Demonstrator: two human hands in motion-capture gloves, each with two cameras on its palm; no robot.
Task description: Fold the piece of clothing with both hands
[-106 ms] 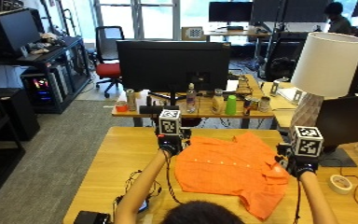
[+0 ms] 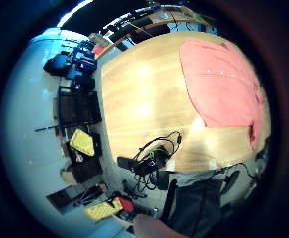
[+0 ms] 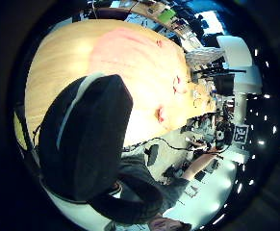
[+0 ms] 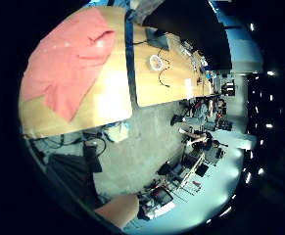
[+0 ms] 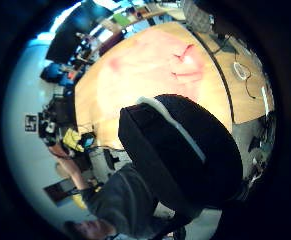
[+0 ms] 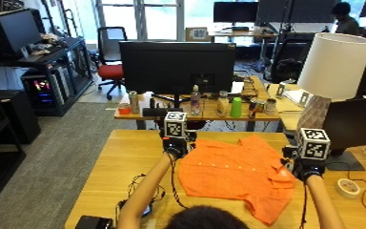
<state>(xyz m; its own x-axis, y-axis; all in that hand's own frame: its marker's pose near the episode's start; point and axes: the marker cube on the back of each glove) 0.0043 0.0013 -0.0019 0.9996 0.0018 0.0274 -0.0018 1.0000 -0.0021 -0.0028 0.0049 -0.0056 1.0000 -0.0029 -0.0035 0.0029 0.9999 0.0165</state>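
Leftmost, on the wooden surface (image 6: 113, 167) near its front edge, a tangle of black cable (image 6: 140, 187) lies beside the person's left forearm, with a small dark device (image 6: 94, 223) at the corner. Next, the left hand (image 6: 174, 147) is at the far left corner of the shirt (image 6: 234, 169), raised above the surface to judge by its palm views, which look down on the wood and the shirt from a height; whether its fingers are spread or curled I cannot tell. The shirt is orange, spread flat in the middle of the surface with its collar toward the far edge and a line of small buttons across it; one sleeve sticks out toward the far side and its near right corner reaches toward the person. At the shirt's right edge is the right hand (image 6: 307, 168), likewise seen from above the cloth in its palm views; its fingers cannot be made out either. Beyond it, a roll of tape (image 6: 348, 187) lies on the neighbouring surface, near a lamp (image 6: 330, 71) and a dark monitor (image 6: 354, 125).
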